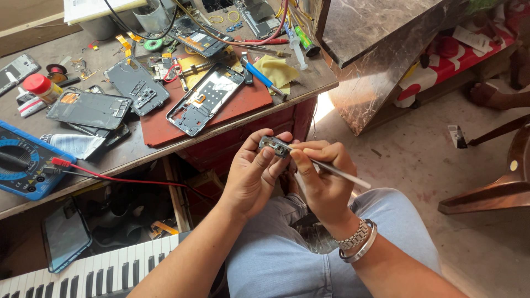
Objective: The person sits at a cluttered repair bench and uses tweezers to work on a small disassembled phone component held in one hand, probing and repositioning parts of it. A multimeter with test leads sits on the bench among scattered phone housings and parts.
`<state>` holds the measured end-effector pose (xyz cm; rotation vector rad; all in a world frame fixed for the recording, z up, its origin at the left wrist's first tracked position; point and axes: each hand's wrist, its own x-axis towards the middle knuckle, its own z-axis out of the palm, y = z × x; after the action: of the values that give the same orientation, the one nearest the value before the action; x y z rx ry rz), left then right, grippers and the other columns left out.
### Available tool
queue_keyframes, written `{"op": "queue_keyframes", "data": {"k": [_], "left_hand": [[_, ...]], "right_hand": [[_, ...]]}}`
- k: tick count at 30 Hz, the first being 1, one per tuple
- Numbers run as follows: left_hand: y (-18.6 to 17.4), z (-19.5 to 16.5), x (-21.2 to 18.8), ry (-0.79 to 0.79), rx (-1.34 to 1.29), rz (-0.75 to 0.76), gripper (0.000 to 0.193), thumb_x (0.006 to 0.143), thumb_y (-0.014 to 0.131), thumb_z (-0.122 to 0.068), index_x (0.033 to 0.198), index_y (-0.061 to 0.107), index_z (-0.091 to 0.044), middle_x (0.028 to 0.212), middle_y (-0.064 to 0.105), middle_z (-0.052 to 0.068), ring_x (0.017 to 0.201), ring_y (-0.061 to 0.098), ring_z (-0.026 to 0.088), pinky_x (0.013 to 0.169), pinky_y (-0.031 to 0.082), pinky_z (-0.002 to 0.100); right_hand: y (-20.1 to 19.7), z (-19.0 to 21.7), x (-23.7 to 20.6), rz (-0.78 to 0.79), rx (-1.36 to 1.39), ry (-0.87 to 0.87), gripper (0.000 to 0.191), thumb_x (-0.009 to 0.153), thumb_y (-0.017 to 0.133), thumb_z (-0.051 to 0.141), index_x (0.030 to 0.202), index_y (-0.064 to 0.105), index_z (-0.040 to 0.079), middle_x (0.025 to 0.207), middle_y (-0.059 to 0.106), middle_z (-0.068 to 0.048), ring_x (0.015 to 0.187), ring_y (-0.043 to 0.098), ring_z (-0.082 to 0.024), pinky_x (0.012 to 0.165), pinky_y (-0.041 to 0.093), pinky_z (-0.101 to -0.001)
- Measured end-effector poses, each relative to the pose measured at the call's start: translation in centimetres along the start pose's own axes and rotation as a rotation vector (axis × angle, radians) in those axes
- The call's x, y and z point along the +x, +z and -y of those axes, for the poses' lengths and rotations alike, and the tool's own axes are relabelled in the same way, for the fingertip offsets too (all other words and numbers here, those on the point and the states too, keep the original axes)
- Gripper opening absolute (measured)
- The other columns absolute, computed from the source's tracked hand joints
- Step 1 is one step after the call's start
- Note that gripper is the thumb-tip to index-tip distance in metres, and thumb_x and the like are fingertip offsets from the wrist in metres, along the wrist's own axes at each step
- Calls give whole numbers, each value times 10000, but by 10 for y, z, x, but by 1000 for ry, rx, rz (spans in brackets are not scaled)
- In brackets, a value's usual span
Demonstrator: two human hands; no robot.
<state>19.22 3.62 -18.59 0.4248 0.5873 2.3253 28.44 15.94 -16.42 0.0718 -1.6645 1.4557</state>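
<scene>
A small grey phone part [274, 145] is being held above the person's lap, just near of the workbench edge, with the left hand [255, 175] closing its fingers around it. The right hand [320, 172] is pinching a thin metal tool [338, 173] whose tip is touching the part. Far and left, an open phone frame [205, 99] is lying on a red mat [243, 102], while a blue multimeter [25, 163] is sitting at the bench's left edge.
</scene>
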Motion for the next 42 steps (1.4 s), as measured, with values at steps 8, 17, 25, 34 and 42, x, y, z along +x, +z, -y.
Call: {"op": "queue_keyframes", "data": {"k": [8, 17, 25, 34, 42], "left_hand": [[1, -3, 2, 12, 28, 5, 367, 1005, 668, -50, 1351, 544, -38, 1376, 619, 198, 1220, 647, 288, 1076, 563, 403], [-1, -9, 6, 125, 77, -25, 337, 968, 667, 50, 1280, 573, -36, 1382, 621, 181, 1325, 611, 333, 1122, 532, 419], [-2, -5, 4, 117, 204, 5, 382, 915, 718, 112, 1262, 613, -10, 1444, 609, 188, 1276, 620, 253, 1107, 536, 390], [-2, -5, 3, 112, 235, 80, 357, 885, 733, 136, 1199, 650, -12, 1455, 580, 227, 1298, 620, 283, 1029, 595, 420], [-4, -5, 5, 150, 354, 83, 361, 875, 723, 161, 1187, 657, -7, 1407, 620, 195, 1308, 618, 249, 1103, 550, 389]], "right_hand": [[-7, -5, 5, -2, 169, 166, 151, 1015, 708, 45, 1042, 563, 12, 1057, 741, -152, 966, 721, -141, 886, 594, -267], [-17, 14, 13, 16, -95, -24, 180, 997, 752, 58, 1052, 585, 19, 1004, 746, -130, 922, 715, -132, 841, 583, -253], [-7, 17, 25, 112, -78, 184, 128, 969, 734, 45, 1050, 641, 11, 1097, 781, -126, 968, 732, -124, 855, 600, -256], [-7, 1, 24, 125, -81, 203, 156, 916, 774, -12, 931, 624, 29, 1022, 791, -113, 953, 747, -119, 834, 621, -259], [-4, 1, 21, 167, -315, -8, 253, 945, 754, 41, 877, 511, 38, 961, 746, -110, 802, 689, -110, 702, 564, -265]]}}
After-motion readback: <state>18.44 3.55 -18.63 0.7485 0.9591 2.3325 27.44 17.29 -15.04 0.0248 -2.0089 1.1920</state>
